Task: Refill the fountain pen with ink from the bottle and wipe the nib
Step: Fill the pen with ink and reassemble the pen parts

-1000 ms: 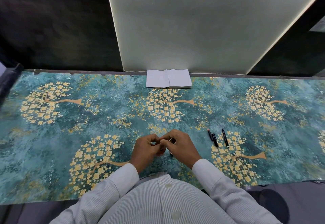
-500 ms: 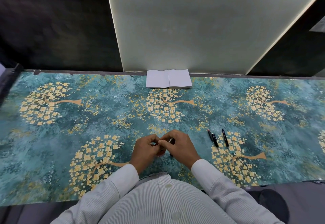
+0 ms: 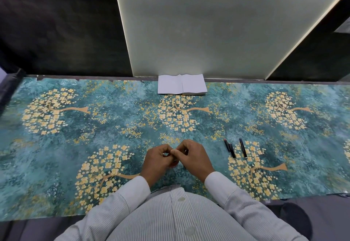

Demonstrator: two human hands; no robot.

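Here, we are holding something small between our two hands, and it is almost wholly hidden by the fingers, so we cannot tell which part of the pen it is. The left hand (image 3: 158, 162) is curling its fingers inward and the right hand (image 3: 191, 158) is doing the same, the fingertips of both meeting at the middle, just above the surface (image 3: 56, 155). Both hands are pinching at that hidden piece; only a pale sliver is showing between the left fingers and a dark bit below them.

To our right, well apart from the hands, three dark pen parts are lying on the surface. A thin one with a reddish tip (image 3: 226, 144) is lying just beside a thicker black piece (image 3: 232, 150), the two nearly touching. A longer black barrel (image 3: 243, 148) is lying near them, a little further right, roughly parallel.

At the far edge, an open white notebook (image 3: 182, 87) is lying flat against the pale wall panel (image 3: 217, 32). The surface is wearing a teal cover printed with yellow-blossomed trees. Our sleeves (image 3: 221, 186) are striped and pale, coming in from the near edge.
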